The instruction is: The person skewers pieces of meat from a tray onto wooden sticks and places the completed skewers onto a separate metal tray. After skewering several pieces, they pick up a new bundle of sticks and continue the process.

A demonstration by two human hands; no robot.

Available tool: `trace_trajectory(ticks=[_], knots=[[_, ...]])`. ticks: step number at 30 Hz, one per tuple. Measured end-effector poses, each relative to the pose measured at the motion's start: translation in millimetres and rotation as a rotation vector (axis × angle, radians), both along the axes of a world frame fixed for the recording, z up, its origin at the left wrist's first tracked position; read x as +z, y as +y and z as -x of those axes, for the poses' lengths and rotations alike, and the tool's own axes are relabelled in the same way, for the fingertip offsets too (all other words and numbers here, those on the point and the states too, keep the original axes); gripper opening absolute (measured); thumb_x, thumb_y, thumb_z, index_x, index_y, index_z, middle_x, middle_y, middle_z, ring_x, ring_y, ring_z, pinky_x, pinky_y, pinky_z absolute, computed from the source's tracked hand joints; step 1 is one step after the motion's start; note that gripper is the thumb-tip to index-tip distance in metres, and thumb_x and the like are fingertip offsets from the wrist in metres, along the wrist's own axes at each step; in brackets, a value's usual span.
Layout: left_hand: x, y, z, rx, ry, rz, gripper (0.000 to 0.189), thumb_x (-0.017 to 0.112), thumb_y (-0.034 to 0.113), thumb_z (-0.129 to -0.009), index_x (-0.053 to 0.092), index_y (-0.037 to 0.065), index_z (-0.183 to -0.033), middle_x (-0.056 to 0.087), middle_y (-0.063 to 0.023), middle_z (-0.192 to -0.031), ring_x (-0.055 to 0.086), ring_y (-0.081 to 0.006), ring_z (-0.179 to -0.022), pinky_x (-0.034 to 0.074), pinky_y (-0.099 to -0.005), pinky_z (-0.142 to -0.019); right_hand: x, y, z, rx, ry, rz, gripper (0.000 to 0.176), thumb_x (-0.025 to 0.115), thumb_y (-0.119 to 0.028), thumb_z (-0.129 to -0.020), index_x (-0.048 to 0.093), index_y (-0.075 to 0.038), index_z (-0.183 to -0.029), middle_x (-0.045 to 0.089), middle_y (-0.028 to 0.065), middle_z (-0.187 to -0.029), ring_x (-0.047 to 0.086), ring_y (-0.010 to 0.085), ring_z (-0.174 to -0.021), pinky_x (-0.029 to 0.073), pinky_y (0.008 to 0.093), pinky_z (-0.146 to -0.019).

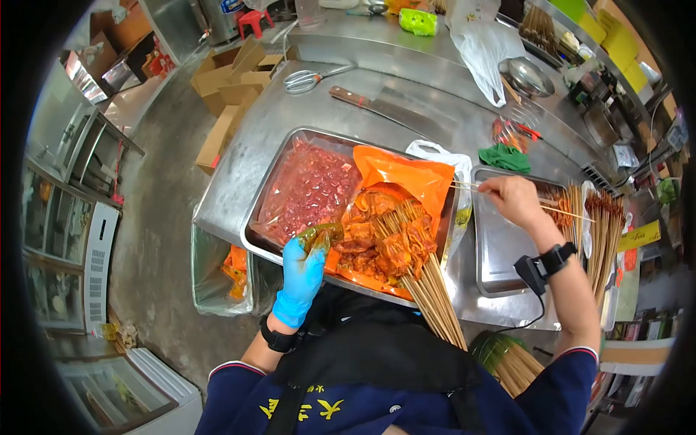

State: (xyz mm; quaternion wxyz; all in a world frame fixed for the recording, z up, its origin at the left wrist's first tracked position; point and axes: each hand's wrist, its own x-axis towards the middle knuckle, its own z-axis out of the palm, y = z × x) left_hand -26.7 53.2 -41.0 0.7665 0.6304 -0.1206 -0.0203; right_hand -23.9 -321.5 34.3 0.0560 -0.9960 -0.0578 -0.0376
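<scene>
My left hand, in a blue glove, is over the near edge of a metal tray. Its fingertips look closed and coated in olive-brown sauce; anything between them I cannot make out. Beside them lies red-orange marinated meat in an opened orange bag. A bundle of bamboo skewers, meat at its upper end, rests across the tray's near right side. To the right, my bare right hand pinches thin bamboo skewers, whose ends stick out on both sides. A clear bag of raw pinkish meat fills the tray's left.
A second tray stands right, with loaded skewers beside it. Behind are a cleaver, scissors and a green cloth. A lined bin and cardboard boxes stand left of the table.
</scene>
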Motion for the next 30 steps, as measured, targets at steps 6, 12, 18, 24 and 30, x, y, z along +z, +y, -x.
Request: trace_trajectory(ticks=[6,12,18,24,30], knots=[[9,-1,9,0.005,-0.008,-0.006,0.03,0.052,0.016,-0.085,0.054,-0.006,-0.105,0.06,-0.0061,-0.091,0.053,-0.0096,-0.079,0.043,-0.0234,-0.07,-28,32,-30,0.036,-0.252,-0.105,0.014,0.057,-0.013,-0.072,0.06,-0.007,-0.086,0.06,0.0108,-0.083,0.058,0.0295,-0.078,0.047,0.0384,-0.067],[3,-2,5,0.01,-0.02,-0.107,0.031,0.053,0.017,-0.082,0.054,-0.006,-0.103,0.06,-0.009,-0.096,0.056,-0.0139,-0.087,0.044,-0.027,-0.078,41,94,94,0.02,0.43,-0.343,0.061,0.072,-0.035,-0.065,0.047,-0.002,-0.11,0.053,0.0177,-0.086,0.055,0.0351,-0.08,0.046,0.0398,-0.07],[0,-13,-10,0.01,-0.05,0.05,0.025,0.052,0.011,-0.084,0.056,-0.006,-0.102,0.062,-0.0083,-0.092,0.055,-0.0116,-0.081,0.044,-0.0242,-0.072,-29,112,173,-0.473,0.881,-1.033,0.075,0.073,-0.024,-0.064,0.034,0.002,-0.122,0.052,0.023,-0.106,0.054,0.0323,-0.096,0.045,0.036,-0.08],[2,-4,-9,-0.013,-0.044,0.049,0.026,0.051,0.011,-0.084,0.056,-0.007,-0.102,0.062,-0.0093,-0.092,0.055,-0.0122,-0.083,0.044,-0.0244,-0.073,3,126,181,-0.526,0.603,-0.607,0.056,0.071,-0.019,-0.063,0.046,-0.004,-0.112,0.061,0.0189,-0.082,0.059,0.0345,-0.079,0.048,0.0369,-0.071],[5,-3,-5,0.05,0.014,0.099,0.026,0.048,0.011,-0.085,0.056,-0.007,-0.102,0.061,-0.0101,-0.091,0.056,-0.0133,-0.084,0.044,-0.0256,-0.075,3,110,200,-0.437,0.241,-0.287,0.04,0.068,-0.01,-0.061,0.053,-0.009,-0.098,0.061,0.0141,-0.076,0.06,0.0307,-0.072,0.048,0.0379,-0.062]])
